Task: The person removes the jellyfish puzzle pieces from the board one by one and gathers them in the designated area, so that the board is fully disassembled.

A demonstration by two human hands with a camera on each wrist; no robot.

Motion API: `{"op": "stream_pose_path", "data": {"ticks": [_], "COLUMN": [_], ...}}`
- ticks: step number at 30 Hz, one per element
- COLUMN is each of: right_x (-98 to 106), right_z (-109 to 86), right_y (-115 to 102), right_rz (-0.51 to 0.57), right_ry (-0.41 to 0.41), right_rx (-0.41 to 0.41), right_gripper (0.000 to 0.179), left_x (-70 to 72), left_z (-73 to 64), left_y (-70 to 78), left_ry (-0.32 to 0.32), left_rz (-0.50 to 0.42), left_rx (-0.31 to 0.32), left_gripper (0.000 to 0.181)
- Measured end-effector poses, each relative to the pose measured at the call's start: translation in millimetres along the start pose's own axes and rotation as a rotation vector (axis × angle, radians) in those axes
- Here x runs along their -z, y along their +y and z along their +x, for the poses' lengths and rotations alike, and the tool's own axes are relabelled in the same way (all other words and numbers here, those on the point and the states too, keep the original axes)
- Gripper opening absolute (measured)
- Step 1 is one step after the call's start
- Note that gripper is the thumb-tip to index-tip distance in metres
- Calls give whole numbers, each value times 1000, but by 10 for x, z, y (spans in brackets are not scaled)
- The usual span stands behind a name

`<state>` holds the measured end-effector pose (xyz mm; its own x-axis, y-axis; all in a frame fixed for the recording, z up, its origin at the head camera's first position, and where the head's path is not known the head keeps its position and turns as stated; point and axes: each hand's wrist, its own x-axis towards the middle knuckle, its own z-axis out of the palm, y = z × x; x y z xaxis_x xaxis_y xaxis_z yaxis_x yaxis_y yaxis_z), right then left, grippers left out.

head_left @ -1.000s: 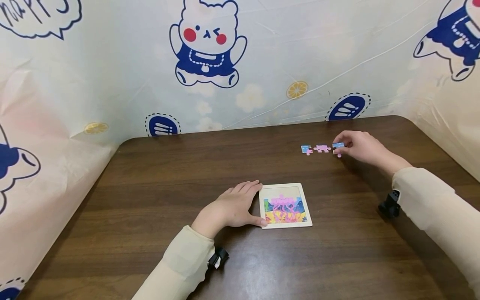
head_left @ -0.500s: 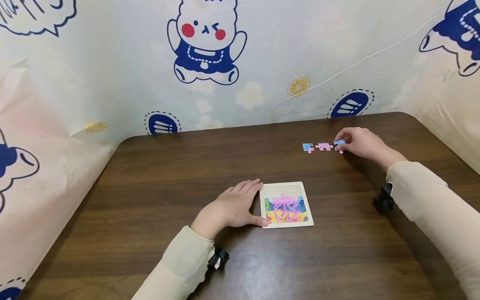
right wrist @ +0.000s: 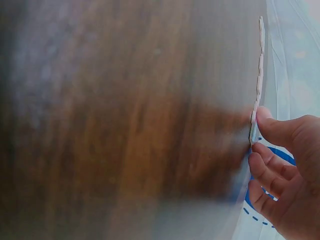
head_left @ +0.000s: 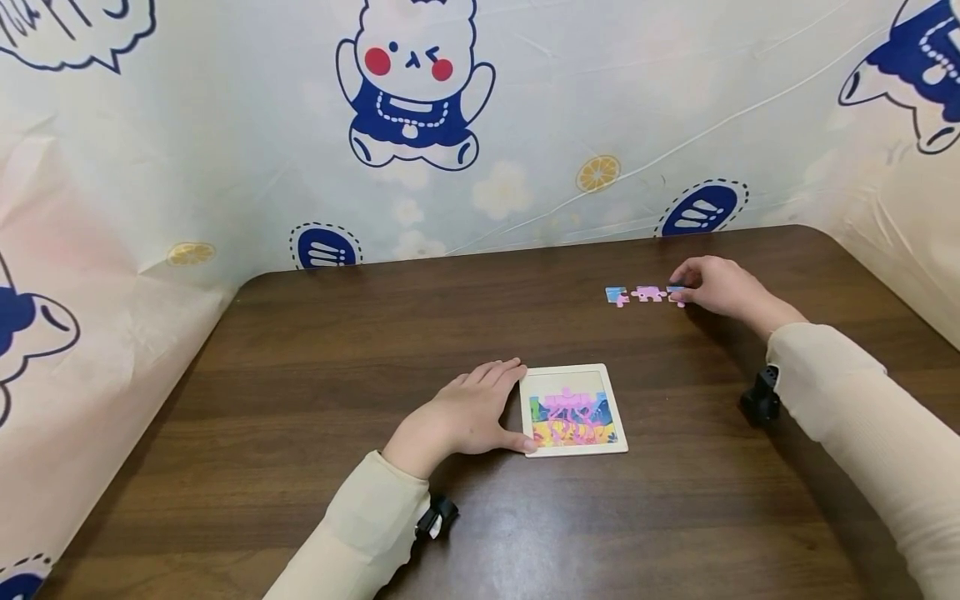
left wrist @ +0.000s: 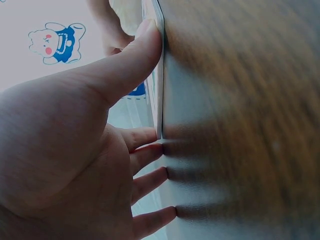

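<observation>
Two hands work over one brown wooden surface [head_left: 322, 342]. One square puzzle frame [head_left: 577, 451] with a pale rim lies flat near the middle, holding one partly filled picture [head_left: 573, 421]: pink, blue, green and yellow fill its lower part, while a pale strip of backing shows along the top. The left hand [head_left: 459, 414] lies at the left side of this frame, its five fingers extended, the thumb apart from the other four; the thumb rests on the near left corner and the index finger touches the far left corner. Three loose pieces sit in one row toward the far right of the surface, well apart from the frame: a blue and pink left piece [head_left: 616, 295], a pink middle piece [head_left: 648, 293] and a blue and pink right piece [head_left: 674, 289]. They are close together; whether their edges touch, I cannot tell. The right hand [head_left: 722, 287] pinches the right piece between thumb and index finger, the other fingers curled beside them. Two cream sleeves cover the forearms, and two small black devices sit at the wrists, one on each. Behind the surface hangs a pale printed cloth [head_left: 540, 100] showing one winking bear [head_left: 412, 108], parts of two more figures, and two yellow fruit slices.
</observation>
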<state>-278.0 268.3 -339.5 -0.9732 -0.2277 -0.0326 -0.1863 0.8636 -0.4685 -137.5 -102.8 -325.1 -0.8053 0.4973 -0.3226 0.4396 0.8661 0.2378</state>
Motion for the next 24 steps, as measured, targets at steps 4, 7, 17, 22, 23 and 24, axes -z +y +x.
{"op": "stream_pose_path", "data": {"ticks": [4, 7, 17, 22, 23, 24], "right_x": [-8, -17, -75, -151, -163, -175], "right_z": [-21, -51, -230, -345, -368, -390], "right_y": [-34, -83, -360, -552, -593, -634], "right_rz": [7, 47, 150, 168, 176, 181], "right_ry": [17, 50, 106, 115, 108, 103], "right_rx": [6, 18, 104, 160, 166, 175], "right_gripper": [27, 24, 19, 17, 17, 17], "left_x": [2, 3, 8, 5, -1, -7], "left_z": [1, 4, 1, 4, 8, 12], "left_y": [-1, -3, 4, -1, -6, -11], "left_ry": [-3, -5, -3, -2, -4, -5], "left_rz": [0, 2, -1, -11, -7, -6], "left_rx": [-4, -2, 0, 4, 4, 5], "left_gripper": [97, 97, 99, 99, 99, 100]}}
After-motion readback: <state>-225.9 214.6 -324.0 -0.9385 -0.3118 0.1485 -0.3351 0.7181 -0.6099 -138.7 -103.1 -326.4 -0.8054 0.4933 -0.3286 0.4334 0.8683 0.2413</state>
